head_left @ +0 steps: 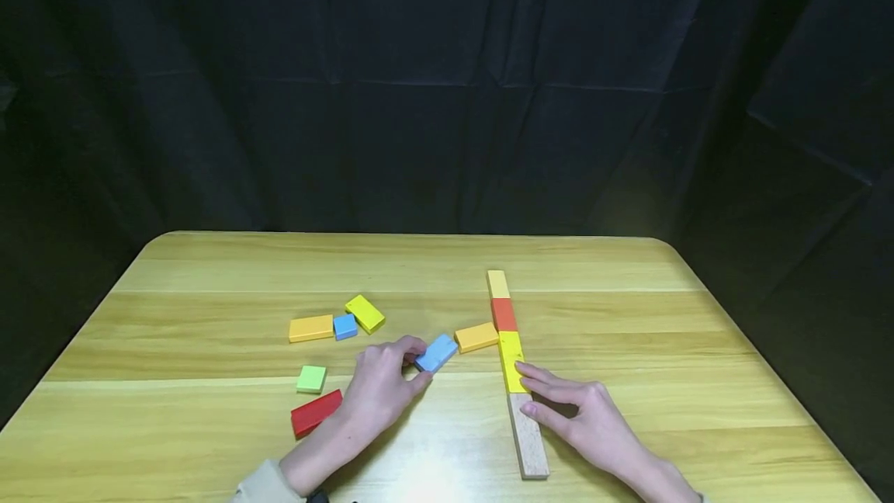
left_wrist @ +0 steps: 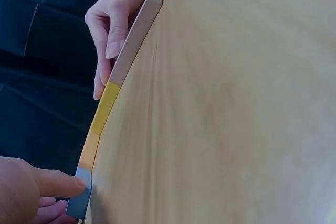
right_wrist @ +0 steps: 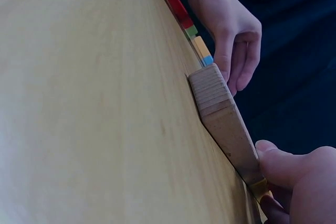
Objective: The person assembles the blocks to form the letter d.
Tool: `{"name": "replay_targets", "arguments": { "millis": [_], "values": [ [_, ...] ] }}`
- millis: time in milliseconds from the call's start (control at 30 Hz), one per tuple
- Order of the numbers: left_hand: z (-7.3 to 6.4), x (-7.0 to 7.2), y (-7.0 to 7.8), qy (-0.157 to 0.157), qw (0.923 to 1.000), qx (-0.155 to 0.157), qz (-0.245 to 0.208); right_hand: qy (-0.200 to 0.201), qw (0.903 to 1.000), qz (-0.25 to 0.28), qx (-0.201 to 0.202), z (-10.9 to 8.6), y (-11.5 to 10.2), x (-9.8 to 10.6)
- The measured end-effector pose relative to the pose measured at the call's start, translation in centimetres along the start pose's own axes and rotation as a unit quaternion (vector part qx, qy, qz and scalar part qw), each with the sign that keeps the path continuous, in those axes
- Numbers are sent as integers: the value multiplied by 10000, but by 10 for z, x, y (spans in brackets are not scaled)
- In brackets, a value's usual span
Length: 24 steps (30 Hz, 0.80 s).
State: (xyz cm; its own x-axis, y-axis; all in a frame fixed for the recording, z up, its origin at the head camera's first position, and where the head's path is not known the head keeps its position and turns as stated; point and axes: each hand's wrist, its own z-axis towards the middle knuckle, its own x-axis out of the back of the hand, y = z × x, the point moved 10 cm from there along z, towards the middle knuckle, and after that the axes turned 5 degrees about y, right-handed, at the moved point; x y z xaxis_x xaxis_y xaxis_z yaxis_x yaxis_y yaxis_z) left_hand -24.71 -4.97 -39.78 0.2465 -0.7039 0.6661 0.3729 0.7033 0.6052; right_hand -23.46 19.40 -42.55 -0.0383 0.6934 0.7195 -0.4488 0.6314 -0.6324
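My left hand (head_left: 382,383) pinches a blue block (head_left: 438,351) between thumb and fingers, low over the table. One end of an orange block (head_left: 476,338) lies right by it; the other end meets a straight row. That row runs away from me: a long bare-wood block (head_left: 529,441), a yellow block (head_left: 511,352), a red block (head_left: 504,315) and a pale wood block (head_left: 498,284). My right hand (head_left: 590,418) rests at the row's right side, fingertips on the yellow block and thumb on the bare-wood block near their joint.
Left of my hands lie an orange block (head_left: 310,328), a small blue block (head_left: 345,326), a yellow block (head_left: 365,313), a green block (head_left: 311,379) and a red block (head_left: 317,413). The wooden table (head_left: 628,317) has rounded far corners. Dark curtains (head_left: 419,99) hang behind it.
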Motion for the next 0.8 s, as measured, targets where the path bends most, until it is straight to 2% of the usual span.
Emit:
{"name": "replay_targets", "arguments": {
  "millis": [800],
  "values": [
    [-2,-4,2,-83,9999,92,-70,32,10000,-27,-35,1,1,0]
  ]
}}
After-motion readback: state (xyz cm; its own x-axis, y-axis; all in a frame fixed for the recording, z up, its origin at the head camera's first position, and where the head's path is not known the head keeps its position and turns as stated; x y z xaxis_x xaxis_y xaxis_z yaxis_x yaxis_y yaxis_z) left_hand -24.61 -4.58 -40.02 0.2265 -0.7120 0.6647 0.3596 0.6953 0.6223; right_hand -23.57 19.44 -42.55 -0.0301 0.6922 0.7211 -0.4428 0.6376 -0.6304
